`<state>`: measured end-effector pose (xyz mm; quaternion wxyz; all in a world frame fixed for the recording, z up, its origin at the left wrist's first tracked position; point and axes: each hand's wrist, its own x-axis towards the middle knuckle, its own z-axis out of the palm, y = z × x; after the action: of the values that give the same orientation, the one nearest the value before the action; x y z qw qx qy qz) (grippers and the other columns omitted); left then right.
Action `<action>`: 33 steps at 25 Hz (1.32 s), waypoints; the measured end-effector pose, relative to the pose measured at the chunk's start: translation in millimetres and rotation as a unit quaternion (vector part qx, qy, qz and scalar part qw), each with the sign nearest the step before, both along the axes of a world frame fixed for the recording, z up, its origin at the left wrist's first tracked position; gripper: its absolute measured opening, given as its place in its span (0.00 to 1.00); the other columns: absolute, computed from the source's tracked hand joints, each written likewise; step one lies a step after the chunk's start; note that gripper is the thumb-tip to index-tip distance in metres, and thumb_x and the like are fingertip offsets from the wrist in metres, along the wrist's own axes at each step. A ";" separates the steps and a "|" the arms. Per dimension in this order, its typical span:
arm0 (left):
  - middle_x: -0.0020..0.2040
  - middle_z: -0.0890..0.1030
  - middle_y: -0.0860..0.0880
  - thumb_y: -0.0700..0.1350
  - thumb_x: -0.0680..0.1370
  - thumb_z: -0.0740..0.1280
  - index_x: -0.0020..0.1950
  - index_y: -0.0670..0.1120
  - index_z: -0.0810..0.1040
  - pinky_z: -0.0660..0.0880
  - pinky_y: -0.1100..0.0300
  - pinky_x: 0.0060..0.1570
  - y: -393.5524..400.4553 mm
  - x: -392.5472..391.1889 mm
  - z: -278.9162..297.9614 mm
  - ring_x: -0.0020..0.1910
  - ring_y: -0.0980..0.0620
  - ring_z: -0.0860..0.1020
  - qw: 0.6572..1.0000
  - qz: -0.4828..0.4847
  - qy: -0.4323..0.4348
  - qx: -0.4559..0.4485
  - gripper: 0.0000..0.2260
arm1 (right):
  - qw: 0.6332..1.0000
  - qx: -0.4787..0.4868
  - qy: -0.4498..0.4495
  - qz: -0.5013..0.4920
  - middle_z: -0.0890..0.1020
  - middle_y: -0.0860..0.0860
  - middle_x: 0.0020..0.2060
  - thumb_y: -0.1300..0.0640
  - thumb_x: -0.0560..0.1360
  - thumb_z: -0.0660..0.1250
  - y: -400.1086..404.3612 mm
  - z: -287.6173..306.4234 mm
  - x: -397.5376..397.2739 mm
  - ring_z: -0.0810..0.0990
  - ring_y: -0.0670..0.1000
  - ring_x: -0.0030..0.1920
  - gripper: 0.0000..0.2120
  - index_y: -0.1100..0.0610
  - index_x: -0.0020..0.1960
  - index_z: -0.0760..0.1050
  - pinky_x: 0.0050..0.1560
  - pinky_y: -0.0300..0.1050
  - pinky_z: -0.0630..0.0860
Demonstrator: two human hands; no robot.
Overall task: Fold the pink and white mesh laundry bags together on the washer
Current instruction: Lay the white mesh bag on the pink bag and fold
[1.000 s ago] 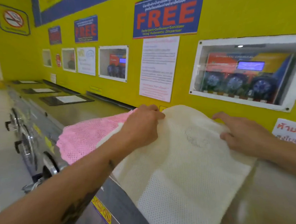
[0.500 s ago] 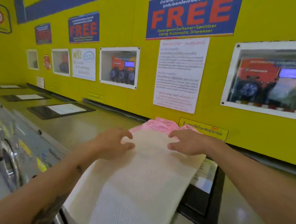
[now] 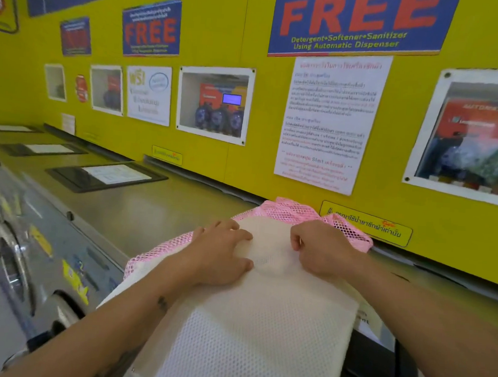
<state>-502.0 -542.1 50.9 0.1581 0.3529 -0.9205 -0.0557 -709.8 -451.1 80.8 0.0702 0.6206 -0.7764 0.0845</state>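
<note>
A white mesh laundry bag (image 3: 262, 329) lies flat on the washer top (image 3: 141, 213), over a pink mesh bag (image 3: 293, 211). Pink mesh shows only along the far edge and the left side (image 3: 150, 255). My left hand (image 3: 220, 256) presses palm down on the white bag's far end, fingers spread. My right hand (image 3: 320, 248) rests beside it with fingers curled into the white mesh near the far edge. The near end of the white bag hangs over the washer's front edge.
A yellow wall (image 3: 258, 159) with signs and dispenser windows stands right behind the bags. Black lid panels (image 3: 105, 176) lie on the washer tops to the left, another (image 3: 376, 368) at the right under the bag. Washer doors (image 3: 13, 264) line the front left.
My hands have come closer together at the far end of the white bag. More pink mesh shows along the left side and behind my right hand. The view has shifted nearer.
</note>
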 end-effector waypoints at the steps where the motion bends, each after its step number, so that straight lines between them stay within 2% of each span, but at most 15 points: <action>1: 0.75 0.65 0.50 0.61 0.75 0.63 0.73 0.56 0.68 0.57 0.45 0.72 -4.9 -0.4 -0.5 0.74 0.47 0.60 1.000 0.004 0.007 -0.017 0.27 | 1.000 -0.004 -0.010 -0.006 0.79 0.48 0.47 0.63 0.70 0.62 -4.8 1.1 1.5 0.76 0.52 0.47 0.09 0.51 0.45 0.76 0.42 0.47 0.72; 4: 0.72 0.69 0.46 0.58 0.77 0.62 0.71 0.51 0.71 0.61 0.48 0.69 -20.4 -3.5 -0.6 0.70 0.44 0.64 0.997 0.041 -0.005 -0.063 0.24 | 0.997 0.055 -0.058 -0.023 0.81 0.50 0.55 0.49 0.76 0.63 -15.0 9.4 8.1 0.78 0.53 0.52 0.10 0.51 0.54 0.78 0.53 0.51 0.77; 6: 0.71 0.70 0.45 0.56 0.78 0.60 0.70 0.50 0.72 0.64 0.47 0.69 -30.0 -3.7 -2.4 0.69 0.43 0.65 0.994 0.065 -0.020 -0.082 0.22 | 0.994 0.097 -0.047 -0.030 0.77 0.49 0.63 0.40 0.77 0.59 -14.6 9.3 12.8 0.76 0.54 0.61 0.21 0.49 0.65 0.75 0.61 0.53 0.73; 9: 0.66 0.74 0.46 0.54 0.79 0.59 0.67 0.50 0.74 0.66 0.47 0.66 -35.4 -0.9 -1.9 0.65 0.44 0.69 0.993 0.062 -0.016 -0.103 0.19 | 0.985 0.166 -0.041 -0.032 0.67 0.50 0.75 0.37 0.79 0.52 -6.6 1.4 20.1 0.66 0.55 0.73 0.29 0.49 0.75 0.65 0.72 0.56 0.62; 11: 0.63 0.76 0.48 0.53 0.80 0.59 0.64 0.50 0.77 0.67 0.50 0.62 -28.2 5.1 5.3 0.62 0.46 0.71 0.991 0.034 0.026 -0.130 0.16 | 0.983 0.177 -0.029 -0.039 0.66 0.51 0.76 0.37 0.79 0.51 6.2 1.2 30.5 0.65 0.56 0.74 0.30 0.50 0.76 0.63 0.72 0.56 0.62; 14: 0.56 0.76 0.52 0.52 0.80 0.62 0.60 0.52 0.79 0.72 0.56 0.52 5.5 37.9 19.7 0.54 0.52 0.75 0.991 -0.020 0.108 -0.073 0.12 | 0.997 0.081 0.003 0.019 0.71 0.49 0.71 0.40 0.79 0.57 39.9 23.8 70.5 0.69 0.54 0.70 0.24 0.47 0.72 0.67 0.67 0.54 0.68; 17: 0.46 0.76 0.56 0.49 0.79 0.63 0.53 0.53 0.80 0.75 0.57 0.45 43.7 94.6 22.6 0.46 0.57 0.75 0.995 -0.058 0.076 -0.022 0.07 | 0.990 0.069 -0.015 0.119 0.73 0.45 0.61 0.38 0.76 0.59 93.6 35.0 127.0 0.72 0.50 0.63 0.22 0.43 0.68 0.68 0.62 0.52 0.71; 19: 0.48 0.75 0.56 0.45 0.77 0.65 0.55 0.56 0.79 0.72 0.58 0.49 60.4 127.6 18.2 0.48 0.58 0.74 0.996 -0.071 0.034 0.030 0.09 | 0.977 0.157 -0.006 0.144 0.71 0.46 0.62 0.31 0.73 0.57 120.0 28.2 154.4 0.70 0.52 0.63 0.31 0.42 0.71 0.61 0.63 0.54 0.70; 22: 0.63 0.66 0.56 0.48 0.72 0.70 0.67 0.63 0.67 0.64 0.56 0.64 68.8 148.9 6.3 0.64 0.55 0.64 0.993 -0.077 -0.040 0.084 0.26 | 0.965 0.204 0.060 0.154 0.62 0.52 0.67 0.25 0.67 0.57 129.7 4.2 174.8 0.65 0.59 0.63 0.47 0.43 0.76 0.41 0.62 0.60 0.67; 24: 0.74 0.52 0.55 0.53 0.67 0.75 0.72 0.66 0.51 0.52 0.48 0.73 70.2 149.4 -8.4 0.75 0.54 0.47 0.989 -0.039 -0.131 0.063 0.43 | 0.964 0.173 0.140 0.148 0.55 0.58 0.70 0.26 0.65 0.62 126.2 -18.6 184.6 0.61 0.65 0.64 0.55 0.45 0.76 0.33 0.60 0.65 0.64; 26: 0.78 0.34 0.50 0.56 0.63 0.77 0.75 0.61 0.34 0.41 0.39 0.75 72.6 144.6 -37.5 0.76 0.47 0.31 0.984 0.010 -0.179 0.006 0.58 | 0.958 0.139 0.219 0.123 0.48 0.64 0.72 0.34 0.65 0.69 121.1 -44.0 190.3 0.56 0.71 0.66 0.60 0.50 0.76 0.28 0.60 0.67 0.61; 27: 0.78 0.30 0.45 0.58 0.62 0.77 0.76 0.58 0.30 0.40 0.35 0.74 73.6 140.4 -56.4 0.76 0.42 0.29 0.983 0.028 -0.173 -0.050 0.62 | 0.955 0.126 0.246 0.110 0.47 0.66 0.72 0.39 0.65 0.72 118.9 -51.9 191.0 0.56 0.72 0.66 0.61 0.52 0.76 0.29 0.59 0.67 0.61; 29: 0.80 0.42 0.37 0.62 0.59 0.76 0.79 0.51 0.36 0.49 0.28 0.71 75.1 131.9 -86.8 0.78 0.35 0.39 0.981 0.044 -0.114 -0.148 0.63 | 0.954 0.102 0.258 0.110 0.52 0.66 0.70 0.46 0.65 0.74 116.2 -56.3 188.3 0.60 0.69 0.64 0.58 0.53 0.76 0.33 0.55 0.63 0.62; 31: 0.79 0.54 0.37 0.59 0.60 0.74 0.80 0.50 0.47 0.56 0.27 0.68 72.7 126.9 -99.7 0.78 0.35 0.48 0.985 0.039 -0.029 -0.165 0.55 | 0.955 0.080 0.254 0.132 0.59 0.64 0.67 0.49 0.67 0.74 115.4 -48.2 183.2 0.65 0.65 0.59 0.52 0.53 0.77 0.40 0.47 0.57 0.62; 33: 0.78 0.58 0.39 0.53 0.61 0.72 0.78 0.52 0.54 0.55 0.28 0.69 69.8 126.7 -101.1 0.79 0.37 0.51 0.986 0.020 0.036 -0.159 0.49 | 0.954 0.057 0.245 0.161 0.65 0.60 0.64 0.53 0.70 0.71 115.6 -35.3 179.6 0.68 0.63 0.56 0.43 0.51 0.76 0.48 0.43 0.54 0.61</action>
<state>-375.3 -472.3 -50.1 0.2467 0.3395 -0.9040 0.0817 -530.2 -335.6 45.5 0.2083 0.7418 -0.6289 -0.1046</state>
